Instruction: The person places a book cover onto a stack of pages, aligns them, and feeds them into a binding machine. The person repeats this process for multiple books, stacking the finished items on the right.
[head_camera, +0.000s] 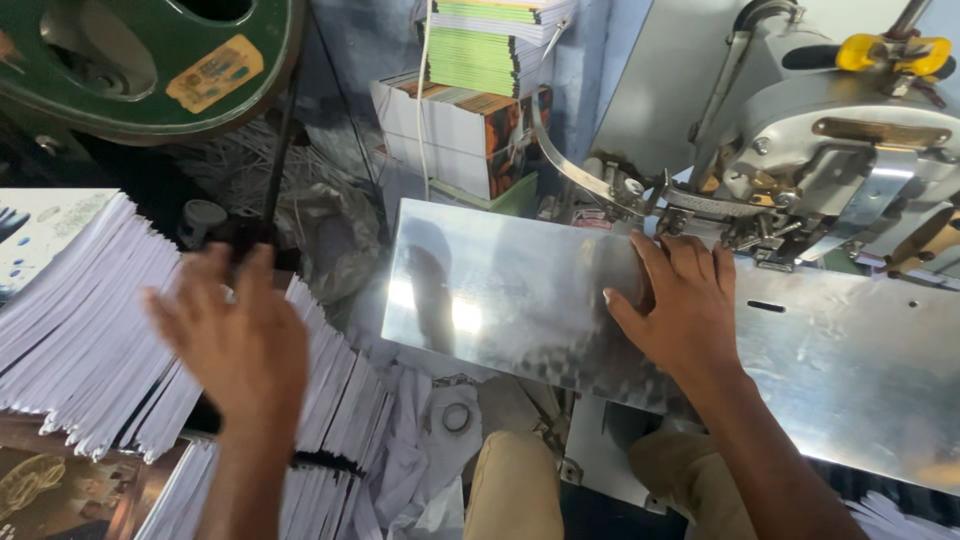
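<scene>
My left hand (235, 335) hovers, blurred, with fingers spread over a slanted stack of white booklets (330, 400) at the lower left; whether it touches them I cannot tell. My right hand (678, 305) lies flat, fingers together, on the shiny metal table (500, 290) of a stitching machine. Its fingertips sit just in front of the machine's grey head (830, 140). Neither hand holds anything.
A taller fanned pile of white booklets (80, 310) lies at the far left. A green machine wheel (150, 60) is at the upper left. Bound books with coloured covers (470, 110) are stacked behind the table. My knees (520, 480) show below the table edge.
</scene>
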